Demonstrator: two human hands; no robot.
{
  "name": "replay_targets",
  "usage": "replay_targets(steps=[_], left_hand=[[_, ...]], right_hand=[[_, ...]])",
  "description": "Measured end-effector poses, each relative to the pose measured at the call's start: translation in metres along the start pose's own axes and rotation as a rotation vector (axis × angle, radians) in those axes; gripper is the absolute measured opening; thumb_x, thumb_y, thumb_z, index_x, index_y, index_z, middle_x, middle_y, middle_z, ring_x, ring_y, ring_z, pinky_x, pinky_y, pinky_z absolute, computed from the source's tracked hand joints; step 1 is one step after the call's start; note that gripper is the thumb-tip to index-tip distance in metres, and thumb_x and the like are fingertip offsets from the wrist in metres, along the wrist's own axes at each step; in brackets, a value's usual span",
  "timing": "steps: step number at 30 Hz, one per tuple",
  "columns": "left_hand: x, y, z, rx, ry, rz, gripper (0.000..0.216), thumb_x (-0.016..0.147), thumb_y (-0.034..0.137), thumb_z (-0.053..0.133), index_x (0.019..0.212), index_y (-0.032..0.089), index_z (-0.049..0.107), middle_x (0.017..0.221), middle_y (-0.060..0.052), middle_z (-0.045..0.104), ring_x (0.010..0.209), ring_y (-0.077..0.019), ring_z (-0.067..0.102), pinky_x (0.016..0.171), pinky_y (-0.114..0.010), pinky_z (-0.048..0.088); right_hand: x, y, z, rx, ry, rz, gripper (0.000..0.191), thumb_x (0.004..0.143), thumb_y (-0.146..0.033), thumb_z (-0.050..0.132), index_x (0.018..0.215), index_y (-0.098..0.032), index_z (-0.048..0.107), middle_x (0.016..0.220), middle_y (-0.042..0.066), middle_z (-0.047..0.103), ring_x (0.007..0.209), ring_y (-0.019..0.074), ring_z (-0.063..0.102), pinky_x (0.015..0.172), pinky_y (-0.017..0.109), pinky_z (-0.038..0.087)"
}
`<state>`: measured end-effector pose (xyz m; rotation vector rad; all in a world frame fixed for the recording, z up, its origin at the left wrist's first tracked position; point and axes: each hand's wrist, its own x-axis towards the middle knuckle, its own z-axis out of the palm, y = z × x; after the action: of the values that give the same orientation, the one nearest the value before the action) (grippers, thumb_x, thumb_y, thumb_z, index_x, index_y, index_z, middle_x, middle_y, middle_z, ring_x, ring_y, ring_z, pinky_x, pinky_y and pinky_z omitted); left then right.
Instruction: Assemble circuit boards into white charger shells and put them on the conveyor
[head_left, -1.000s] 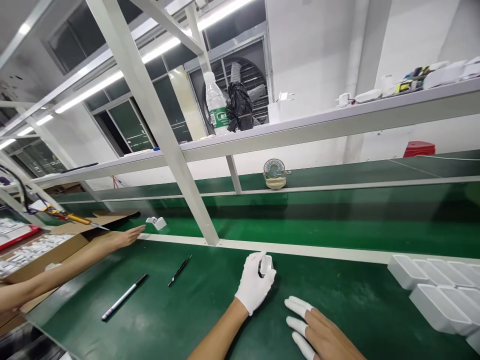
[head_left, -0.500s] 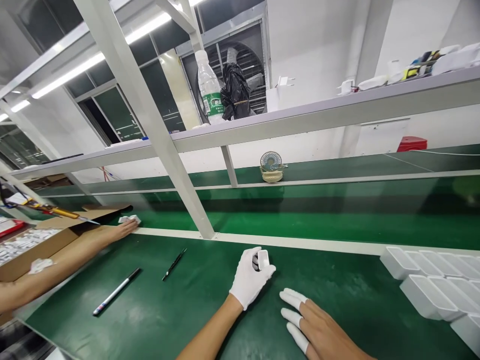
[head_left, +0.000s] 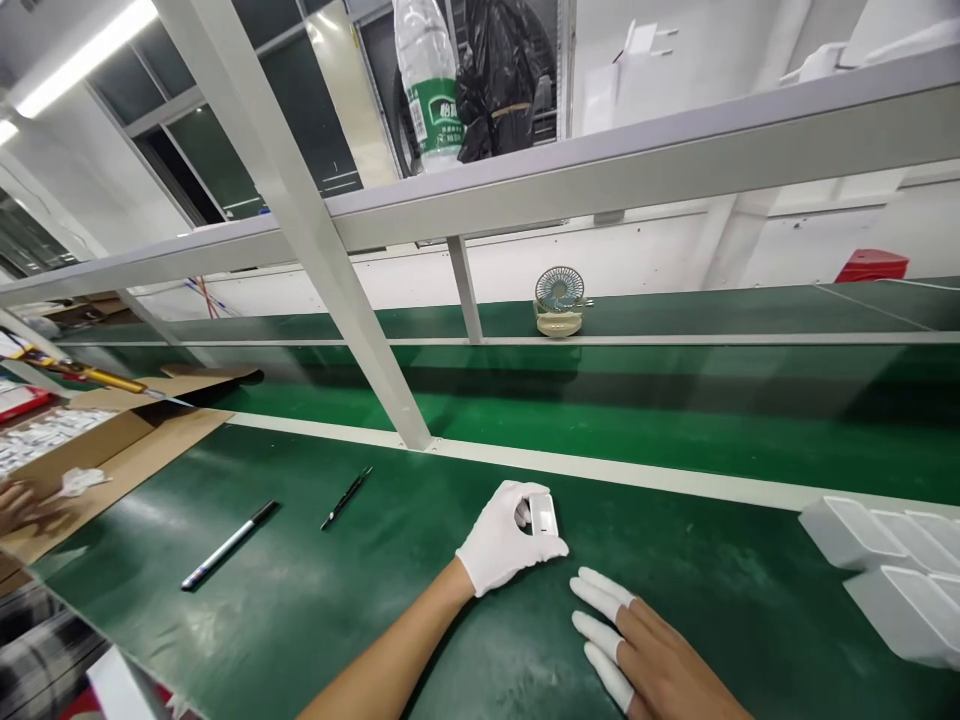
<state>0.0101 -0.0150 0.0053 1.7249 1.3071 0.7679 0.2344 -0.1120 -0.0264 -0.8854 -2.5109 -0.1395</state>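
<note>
My left hand [head_left: 504, 538], in a white glove, is closed round a small white plastic part [head_left: 541, 516] and rests on the green bench mat [head_left: 390, 590]. My right hand [head_left: 645, 655] lies flat on the mat just to the right of it, fingers stretched out with white finger cots on three fingertips, holding nothing.
A pen [head_left: 227, 545] and black tweezers [head_left: 346, 497] lie on the mat to the left. White trays [head_left: 885, 575] are stacked at the right edge. A cardboard box [head_left: 112, 445] and another person's hand [head_left: 19, 505] are far left. A small fan [head_left: 559, 302] stands beyond the conveyor belt [head_left: 637, 410].
The other person's arm has drawn back from the belt to the far left. My left hand has turned the white part slightly. The camera has tilted down a little.
</note>
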Motion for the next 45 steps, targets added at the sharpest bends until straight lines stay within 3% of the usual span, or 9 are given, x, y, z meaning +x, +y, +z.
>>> replay_targets(steps=[7,14,19,23,26,32,39,45], left_hand=[[-0.005,-0.002,0.001,0.034,-0.015,0.012,0.073,0.065,0.03,0.082,0.133,0.027,0.056,0.119,-0.005,0.058,0.097,-0.0197,0.059,0.091,-0.037,0.051],[-0.007,-0.003,0.006,0.027,0.076,0.003,0.082,0.058,0.023,0.084,0.133,0.025,0.052,0.115,-0.004,0.062,0.094,-0.0192,0.059,0.092,-0.038,0.051],[-0.007,0.0,0.004,0.138,0.148,0.167,0.058,0.058,0.024,0.087,0.112,0.028,0.065,0.121,-0.001,0.063,0.106,-0.0208,0.059,0.094,-0.036,0.05],[-0.007,0.001,0.005,0.259,0.141,0.287,0.046,0.072,0.028,0.08,0.115,0.028,0.064,0.117,-0.001,0.068,0.108,-0.0216,0.061,0.099,-0.038,0.048],[-0.008,0.0,0.006,0.297,0.131,0.302,0.043,0.076,0.03,0.075,0.117,0.027,0.063,0.119,-0.002,0.067,0.112,-0.0225,0.06,0.101,-0.039,0.048],[-0.008,-0.007,0.01,0.247,0.114,0.194,0.068,0.078,0.03,0.071,0.141,0.027,0.046,0.129,-0.007,0.057,0.114,-0.0212,0.059,0.099,-0.038,0.051],[-0.009,-0.004,0.008,0.323,0.135,0.273,0.049,0.085,0.031,0.065,0.133,0.022,0.056,0.135,-0.009,0.057,0.127,-0.0237,0.052,0.11,-0.041,0.044],[-0.005,-0.005,0.006,0.427,0.219,0.351,0.042,0.089,0.032,0.062,0.129,0.021,0.057,0.135,-0.01,0.057,0.126,-0.0256,0.053,0.109,-0.044,0.045]], right_hand=[[-0.003,0.003,0.002,0.027,0.034,0.014,0.04,0.096,-0.016,0.044,0.133,-0.022,0.056,0.133,0.008,0.063,0.115,0.0247,0.066,0.091,0.033,0.06],[-0.012,0.002,0.009,0.138,-0.12,0.086,0.04,0.096,-0.016,0.048,0.136,-0.018,0.053,0.148,0.013,0.049,0.136,0.0293,0.047,0.103,0.037,0.053],[-0.008,0.001,0.003,0.128,-0.141,0.08,0.04,0.097,-0.02,0.05,0.137,-0.018,0.053,0.146,0.013,0.05,0.135,0.029,0.048,0.102,0.036,0.054],[-0.005,0.0,0.0,0.126,-0.116,0.085,0.039,0.096,-0.018,0.049,0.135,-0.017,0.055,0.146,0.013,0.051,0.135,0.0288,0.048,0.103,0.036,0.054],[-0.004,-0.001,-0.001,0.099,-0.079,0.076,0.039,0.095,-0.014,0.048,0.133,-0.015,0.056,0.144,0.014,0.052,0.134,0.0289,0.049,0.103,0.037,0.054],[-0.002,-0.003,-0.001,0.065,-0.063,0.057,0.039,0.094,-0.013,0.049,0.132,-0.013,0.056,0.139,0.017,0.057,0.132,0.031,0.051,0.099,0.041,0.057],[-0.007,-0.005,0.009,0.139,-0.041,0.112,0.034,0.096,-0.012,0.049,0.128,-0.014,0.057,0.14,0.017,0.055,0.14,0.0304,0.041,0.103,0.045,0.054],[-0.002,-0.006,-0.003,0.159,-0.064,0.131,0.031,0.098,-0.015,0.047,0.127,-0.013,0.058,0.137,0.016,0.057,0.14,0.0275,0.04,0.111,0.044,0.046]])
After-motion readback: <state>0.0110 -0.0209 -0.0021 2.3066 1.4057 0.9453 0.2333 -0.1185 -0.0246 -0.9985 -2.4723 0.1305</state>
